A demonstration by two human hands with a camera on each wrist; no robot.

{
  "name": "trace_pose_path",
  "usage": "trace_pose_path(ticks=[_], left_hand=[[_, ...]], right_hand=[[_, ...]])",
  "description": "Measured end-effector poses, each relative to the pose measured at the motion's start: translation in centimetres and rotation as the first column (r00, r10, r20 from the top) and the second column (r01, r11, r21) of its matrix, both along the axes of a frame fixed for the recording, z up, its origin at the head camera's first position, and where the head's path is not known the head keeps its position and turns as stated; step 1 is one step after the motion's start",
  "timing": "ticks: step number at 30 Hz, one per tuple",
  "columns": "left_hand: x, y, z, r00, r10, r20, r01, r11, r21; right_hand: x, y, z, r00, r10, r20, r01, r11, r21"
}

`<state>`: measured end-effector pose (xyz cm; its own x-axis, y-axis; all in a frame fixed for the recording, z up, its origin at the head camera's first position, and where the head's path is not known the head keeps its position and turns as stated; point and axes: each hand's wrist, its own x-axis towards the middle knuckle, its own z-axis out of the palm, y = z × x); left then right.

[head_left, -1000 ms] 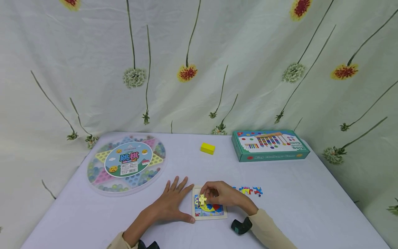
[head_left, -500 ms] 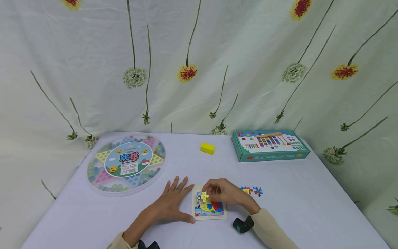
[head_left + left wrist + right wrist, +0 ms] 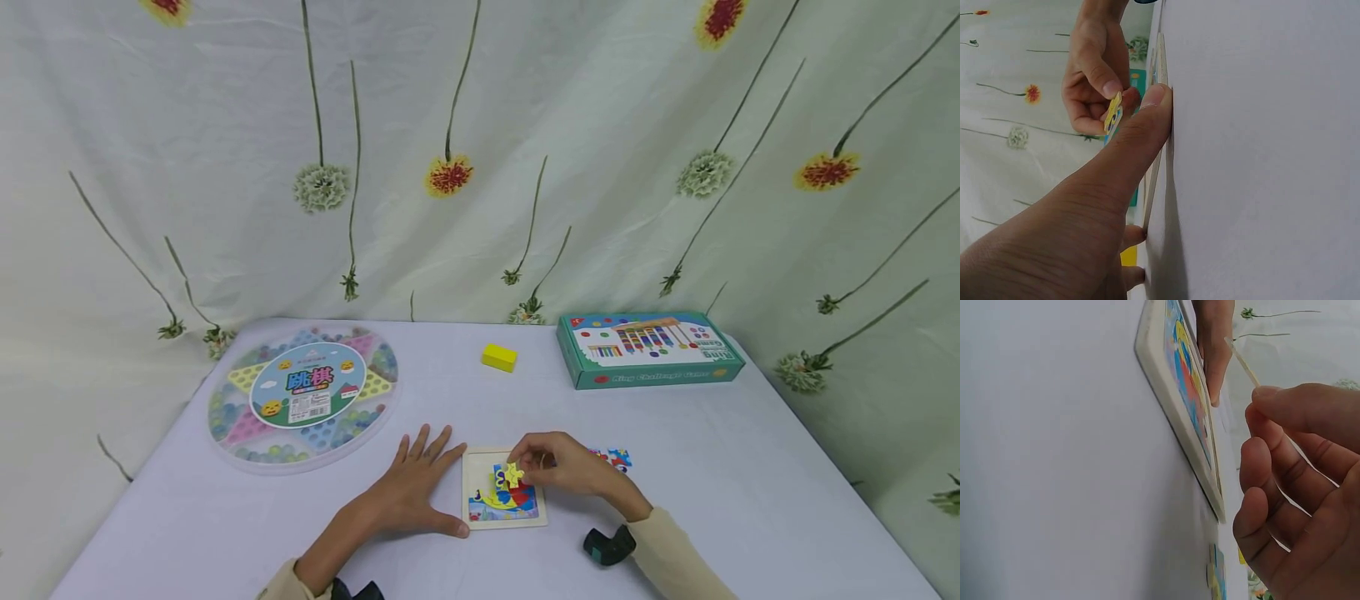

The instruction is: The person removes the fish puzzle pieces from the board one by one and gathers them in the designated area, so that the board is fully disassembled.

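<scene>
My right hand point(image 3: 562, 468) pinches a yellow jigsaw piece point(image 3: 514, 474) between thumb and index finger, above a small wooden puzzle tray point(image 3: 510, 525). Beside the yellow piece shows a blue part with dark round marks; whether it belongs to the same piece I cannot tell. In the right wrist view the held piece point(image 3: 1244, 364) is seen edge-on, raised off the tray. Colourful pieces cover the tray's bottom and centre; bare wood shows at its upper left. My left hand point(image 3: 414, 493) lies spread on the table, thumb touching the tray's lower left corner and index fingertip near its upper left.
Several loose jigsaw pieces point(image 3: 618, 458) lie right of the tray, partly behind the right hand. A round Chinese checkers set point(image 3: 382, 367) sits at the left. At the back are a yellow block point(image 3: 499, 357) and a green Ring Challenge Game box point(image 3: 651, 380).
The right hand has moved right over the tray with the yellow piece. The blue patterned part shifted with it, and bare wood now shows at the upper left. My left hand stays put.
</scene>
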<state>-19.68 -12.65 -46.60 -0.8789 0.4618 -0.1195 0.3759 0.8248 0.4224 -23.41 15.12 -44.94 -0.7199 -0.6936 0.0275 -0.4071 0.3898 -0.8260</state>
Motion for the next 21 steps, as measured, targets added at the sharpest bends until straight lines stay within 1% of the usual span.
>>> trace_pose_path(ticks=[10,15,21], left_hand=[[0.1,-0.1,0.0,1.0,-0.006,0.005,0.006,1.0,0.017],[0.1,-0.1,0.1,1.0,-0.01,0.004,0.01,1.0,0.012],[0.2,-0.1,0.2,1.0,-0.014,0.001,0.014,1.0,0.012]], right_hand=[[0.6,3.5,0.0,0.996,-0.089,-0.002,0.089,0.996,0.023],[0.9,4.8,-0.2,0.994,-0.112,-0.001,0.112,0.993,0.045],[1.4,5.9,-0.3,0.991,-0.135,0.021,0.134,0.989,0.061]])
